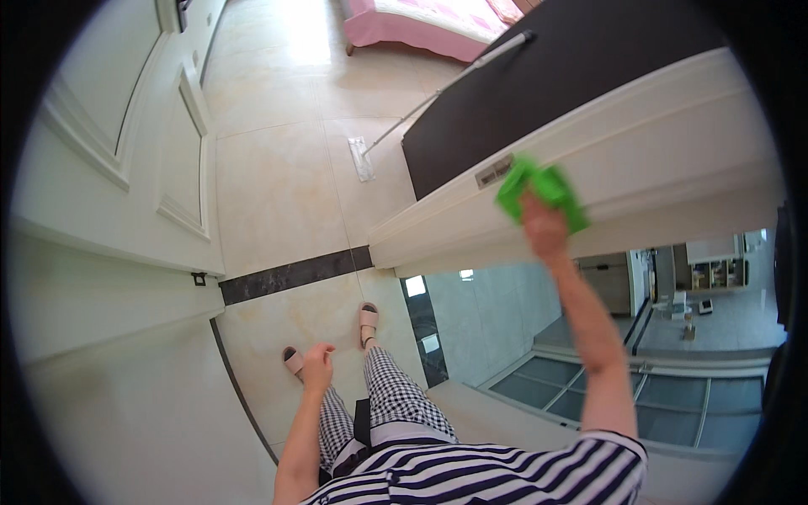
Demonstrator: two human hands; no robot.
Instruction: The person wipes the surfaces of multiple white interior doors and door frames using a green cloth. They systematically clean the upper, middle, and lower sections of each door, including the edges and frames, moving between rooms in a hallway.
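Observation:
My right hand [544, 226] grips a bright green cloth [549, 186] against the white door frame [637, 158], just beside a metal strike plate [495, 172]. The cloth is slightly blurred and partly hides the frame behind it. My left hand [318, 366] hangs low in front of my body, above the floor near my slippered feet; its fingers are loosely bent, and nothing shows in it.
A white panelled door [126, 151] stands at the left. Beyond the dark threshold strip [290, 276], a flat mop [362, 159] leans against a dark brown panel [505, 95]. A bed with a pink cover [404, 28] is farther back. Glass-paned sliding doors [669, 404] lie at the right.

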